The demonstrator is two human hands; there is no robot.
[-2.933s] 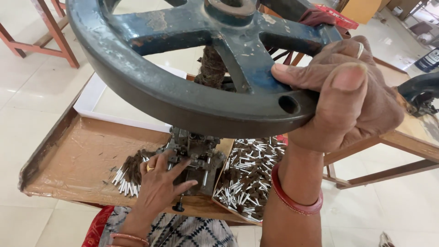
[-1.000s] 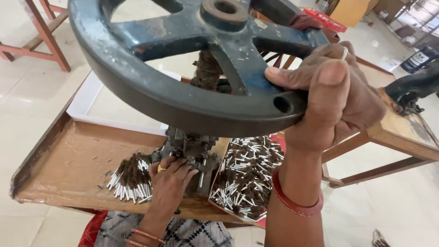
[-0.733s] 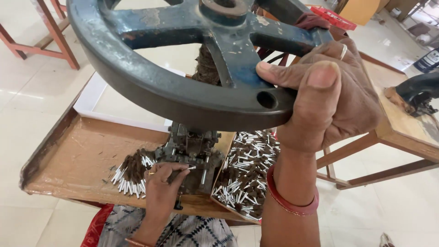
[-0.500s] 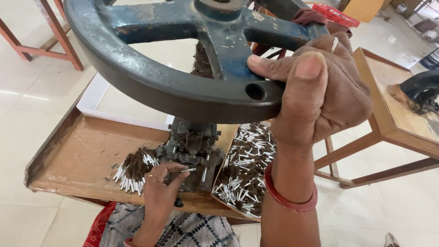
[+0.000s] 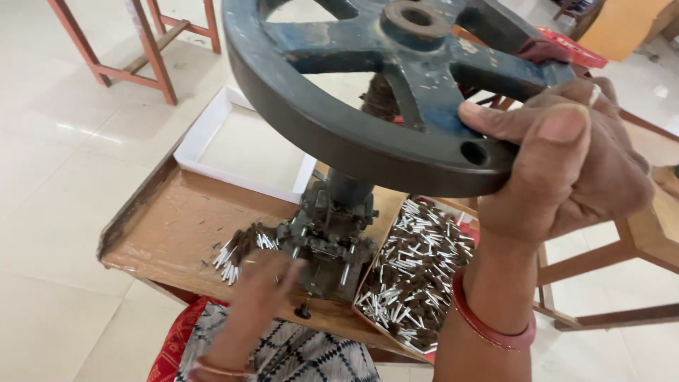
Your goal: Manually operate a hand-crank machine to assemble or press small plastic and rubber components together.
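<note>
My right hand grips the rim of a large dark blue-grey iron handwheel that tops a screw press. Below the wheel stands the press's dark metal tooling block on a brown wooden bench. My left hand is blurred, just in front and left of the tooling block, near a small heap of short brown sticks with white tips. Whether its fingers hold a stick cannot be made out. A tray of many more white-tipped sticks lies right of the block.
A shallow white box sits at the back of the bench. Red-brown wooden table legs stand on the pale tiled floor at the upper left. Another wooden frame stands to the right. Patterned cloth covers my lap.
My right hand has swung the handwheel's rim round to the left. My left hand has drawn back from the tooling block toward me and is now blurred.
</note>
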